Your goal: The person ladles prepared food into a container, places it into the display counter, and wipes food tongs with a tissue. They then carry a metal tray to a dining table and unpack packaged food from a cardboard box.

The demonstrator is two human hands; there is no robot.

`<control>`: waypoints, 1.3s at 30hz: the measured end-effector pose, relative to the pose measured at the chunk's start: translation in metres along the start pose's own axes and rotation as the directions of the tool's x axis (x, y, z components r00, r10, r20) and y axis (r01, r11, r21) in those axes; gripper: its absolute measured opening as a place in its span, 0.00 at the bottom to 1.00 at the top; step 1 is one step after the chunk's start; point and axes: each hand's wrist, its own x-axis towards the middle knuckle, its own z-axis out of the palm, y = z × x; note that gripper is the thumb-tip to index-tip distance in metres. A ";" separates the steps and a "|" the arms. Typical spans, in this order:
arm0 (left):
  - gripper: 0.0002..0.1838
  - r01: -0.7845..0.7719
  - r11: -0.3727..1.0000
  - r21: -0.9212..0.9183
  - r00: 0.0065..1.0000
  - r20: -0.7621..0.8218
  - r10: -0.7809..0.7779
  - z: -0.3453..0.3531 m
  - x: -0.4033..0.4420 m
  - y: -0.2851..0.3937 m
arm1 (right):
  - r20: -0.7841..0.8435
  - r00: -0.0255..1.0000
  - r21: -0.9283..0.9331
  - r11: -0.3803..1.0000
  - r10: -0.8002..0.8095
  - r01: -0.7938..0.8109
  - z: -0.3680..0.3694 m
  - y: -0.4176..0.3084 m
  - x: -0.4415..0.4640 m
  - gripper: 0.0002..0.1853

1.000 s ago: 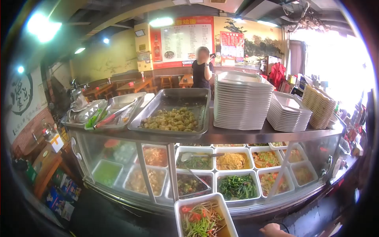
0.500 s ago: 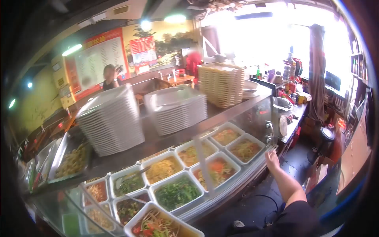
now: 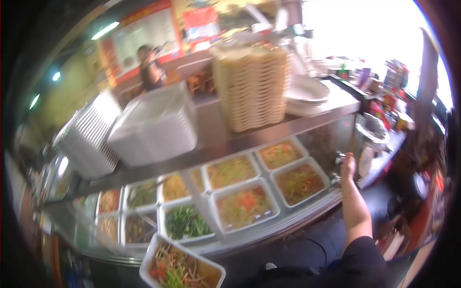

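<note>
My right hand [image 3: 349,166] reaches out beside the metal handle [image 3: 337,175] at the right end of the glass-fronted food counter. Blur keeps me from seeing whether its fingers grip the handle. A white rectangular tub [image 3: 217,278] of mixed shredded vegetables [image 3: 175,266] is tilted close to me at the bottom, outside the case. What supports this tub is hidden, and my left hand is out of view. Behind the glass sit several white tubs, among them one of chopped greens [image 3: 186,222] and one of reddish salad [image 3: 245,204].
On the counter's top shelf [image 3: 211,144] stand stacked white trays [image 3: 158,127], tall stacked cream baskets [image 3: 252,89] and white plates [image 3: 307,91]. A lined bin [image 3: 372,129] is right of the handle. Across the counter is another person [image 3: 151,69]. A cable [image 3: 321,245] lies on the dark floor.
My view has shifted rightward and closer to the counter. My right hand has risen from below the handle to beside it. The near tub sits lower left in relation to the case.
</note>
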 end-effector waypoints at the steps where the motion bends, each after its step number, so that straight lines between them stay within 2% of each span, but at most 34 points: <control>1: 0.27 -0.024 0.999 -0.038 1.000 -0.003 0.024 -0.012 -0.012 -0.010 | -0.043 0.996 0.017 0.997 0.082 -0.081 -0.008 0.010 0.006 0.22; 2: 0.27 -0.048 0.995 -0.092 0.999 0.000 0.048 -0.022 -0.021 -0.019 | 0.021 0.989 -0.082 0.986 0.146 -0.144 -0.018 0.015 0.014 0.23; 3: 0.28 -0.081 0.986 -0.143 0.997 -0.007 0.081 -0.029 -0.031 -0.027 | 0.107 0.970 -0.037 0.976 0.216 -0.214 -0.018 0.001 0.016 0.25; 4: 0.26 0.015 0.916 -0.401 0.998 -0.054 -0.040 -0.007 -0.047 -0.008 | 0.139 0.965 -0.122 0.971 0.221 -0.205 -0.010 -0.021 0.006 0.28; 5: 0.25 -0.029 0.921 -0.390 0.997 -0.075 -0.001 -0.026 -0.041 -0.031 | 0.167 0.964 -0.192 0.966 0.205 -0.172 0.008 -0.040 -0.007 0.33; 7: 0.24 -0.039 0.896 -0.442 0.995 -0.097 -0.004 -0.045 -0.036 -0.056 | 0.206 0.946 -0.056 0.968 0.251 -0.245 0.012 -0.018 -0.007 0.36; 9: 0.23 -0.129 0.915 -0.383 0.987 -0.136 0.082 -0.060 -0.029 -0.089 | 0.097 0.978 -0.230 0.960 0.186 -0.160 0.034 -0.015 -0.049 0.39; 10: 0.23 -0.099 0.850 -0.517 0.988 -0.153 0.022 -0.040 -0.048 -0.058 | 0.181 0.952 -0.117 0.967 0.246 -0.227 0.048 -0.031 -0.087 0.37; 11: 0.18 -0.237 0.876 -0.420 0.948 -0.299 0.113 -0.016 -0.075 -0.028 | 0.262 0.917 -0.014 0.952 0.300 -0.307 0.059 -0.048 -0.132 0.36; 13: 0.18 -0.232 0.891 -0.390 0.924 -0.375 0.076 -0.038 -0.072 -0.051 | 0.252 0.834 -0.077 0.869 0.491 -0.488 0.089 -0.063 -0.219 0.29; 15: 0.19 -0.252 0.900 -0.356 0.916 -0.387 0.103 -0.063 -0.065 -0.075 | 0.500 0.722 -0.042 0.847 0.477 -0.531 0.109 -0.042 -0.283 0.23; 17: 0.19 -0.286 0.890 -0.356 0.904 -0.407 0.128 -0.068 -0.057 -0.090 | 0.468 0.735 0.056 0.813 0.491 -0.579 0.162 -0.095 -0.357 0.25; 21: 0.19 -0.327 0.863 -0.384 0.872 -0.475 0.119 -0.061 -0.076 -0.084 | 0.680 0.580 0.005 0.789 0.448 -0.615 0.209 -0.098 -0.437 0.27; 22: 0.19 -0.335 0.857 -0.392 0.868 -0.481 0.120 -0.055 -0.085 -0.078 | 0.618 0.597 0.007 0.756 0.511 -0.654 0.219 -0.118 -0.465 0.27; 23: 0.19 -0.312 0.884 -0.347 0.860 -0.499 0.108 -0.065 -0.101 -0.072 | 0.526 0.617 0.022 0.716 0.585 -0.698 0.214 -0.140 -0.495 0.28; 25: 0.19 -0.304 0.907 -0.291 0.831 -0.547 0.102 -0.063 -0.104 -0.070 | 0.626 0.587 0.006 0.749 0.514 -0.663 0.229 -0.122 -0.535 0.32; 27: 0.22 -0.154 0.977 -0.148 0.816 -0.576 0.042 -0.072 -0.104 -0.088 | 0.669 0.572 -0.154 0.841 0.475 -0.519 0.243 -0.141 -0.568 0.34; 28: 0.24 -0.069 0.995 -0.076 0.801 -0.598 0.010 -0.074 -0.107 -0.088 | 0.647 0.626 -0.201 0.890 0.435 -0.411 0.248 -0.144 -0.577 0.34; 31: 0.24 -0.022 0.994 -0.103 0.835 -0.549 -0.038 -0.069 -0.111 -0.093 | 0.705 0.557 -0.039 0.807 0.440 -0.589 0.234 -0.153 -0.568 0.31; 32: 0.24 -0.035 0.993 -0.111 0.855 -0.518 -0.028 -0.069 -0.111 -0.099 | 0.795 0.468 -0.047 0.809 0.386 -0.586 0.221 -0.137 -0.559 0.30; 35: 0.21 -0.076 0.993 -0.094 0.904 -0.427 0.029 -0.065 -0.100 -0.122 | 0.922 0.248 -0.131 0.843 0.296 -0.521 0.175 -0.108 -0.517 0.26; 36: 0.20 -0.106 0.993 -0.056 0.911 -0.406 0.075 -0.057 -0.096 -0.123 | 0.943 0.161 -0.205 0.889 0.292 -0.408 0.157 -0.097 -0.501 0.26; 38: 0.18 -0.148 0.988 0.035 0.932 -0.328 0.151 -0.035 -0.092 -0.106 | 0.894 -0.110 -0.448 0.849 0.435 -0.281 0.109 -0.099 -0.473 0.24; 39: 0.17 -0.151 0.989 0.005 0.952 -0.269 0.147 -0.029 -0.088 -0.108 | 0.822 -0.233 -0.563 0.801 0.519 -0.202 0.080 -0.099 -0.460 0.24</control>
